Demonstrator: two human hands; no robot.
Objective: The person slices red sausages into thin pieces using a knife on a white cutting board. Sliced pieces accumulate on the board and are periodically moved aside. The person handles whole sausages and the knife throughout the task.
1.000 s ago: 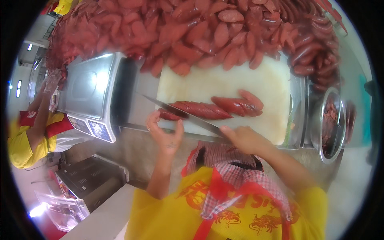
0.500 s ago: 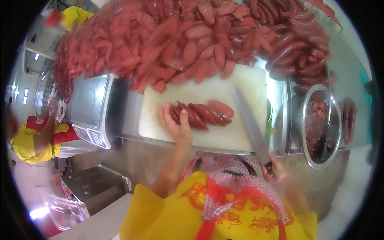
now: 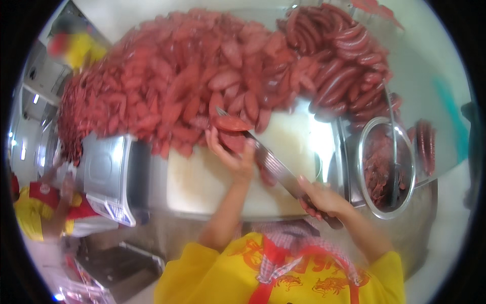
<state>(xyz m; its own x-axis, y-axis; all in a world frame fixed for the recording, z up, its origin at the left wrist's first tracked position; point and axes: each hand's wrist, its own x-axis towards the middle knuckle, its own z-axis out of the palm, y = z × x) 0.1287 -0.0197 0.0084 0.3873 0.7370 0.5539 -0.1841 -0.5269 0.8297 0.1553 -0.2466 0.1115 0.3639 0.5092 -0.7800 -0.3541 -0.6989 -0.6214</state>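
Sausage slices point(image 3: 233, 142) over far part of cutting board point(image 3: 192, 187), pinched in my left hand point(image 3: 234, 158); right hand point(image 3: 325, 197) wrapped round knife point(image 3: 277, 169) handle. Likely light, soft, slick: best cradled by both sides.

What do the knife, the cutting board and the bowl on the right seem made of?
Knife: metal blade, probably steel, from its grey, reflective sheen; the dark handle could be wood or plastic.
Cutting board: likely plastic, smooth and off-white, with no wood grain visible.
Bowl: polished metal, perhaps stainless steel, judging by its bright, silvery rim.
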